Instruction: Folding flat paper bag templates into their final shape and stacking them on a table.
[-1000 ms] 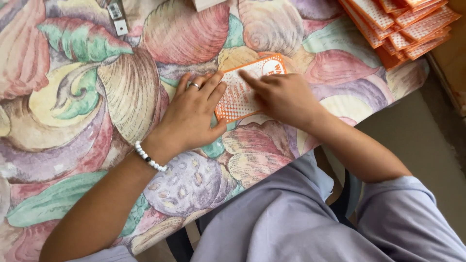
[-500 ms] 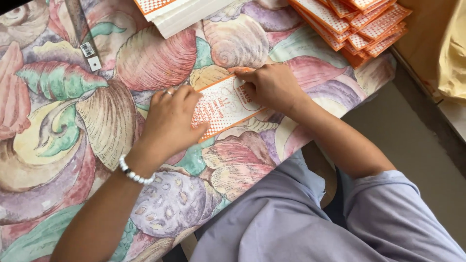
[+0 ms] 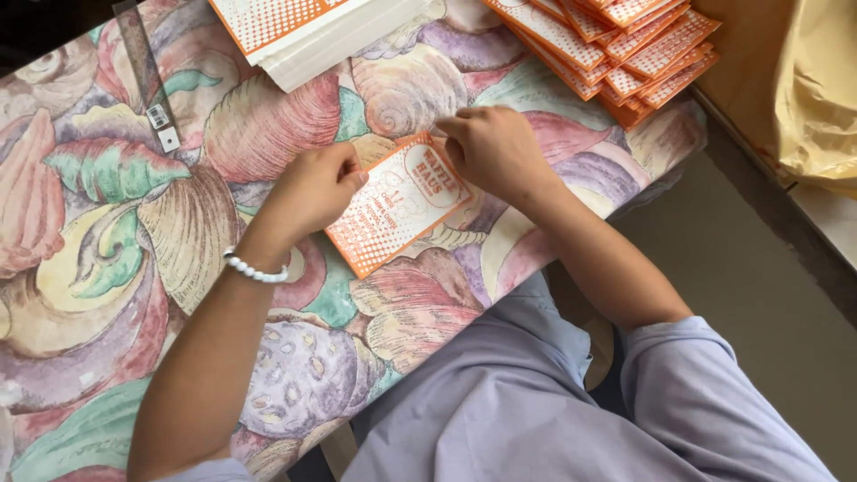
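An orange and white printed paper bag (image 3: pixel 393 210) lies flat on a table covered in a shell-patterned cloth (image 3: pixel 125 268). My left hand (image 3: pixel 312 187), with a white bead bracelet at the wrist, rests curled on the bag's left edge. My right hand (image 3: pixel 491 147) pinches the bag's far right corner with its fingertips.
A pile of the same orange bags (image 3: pixel 625 45) lies fanned at the table's far right corner. A thick white stack (image 3: pixel 312 31) topped by an orange dotted sheet sits at the far edge. A clear ruler (image 3: pixel 147 80) lies at the far left. A yellow plastic bag (image 3: pixel 817 89) is on the right.
The view has tilted, so the bag and both hands appear lower in the frame. My left hand has slid off the bag's face to its left edge, uncovering the print.
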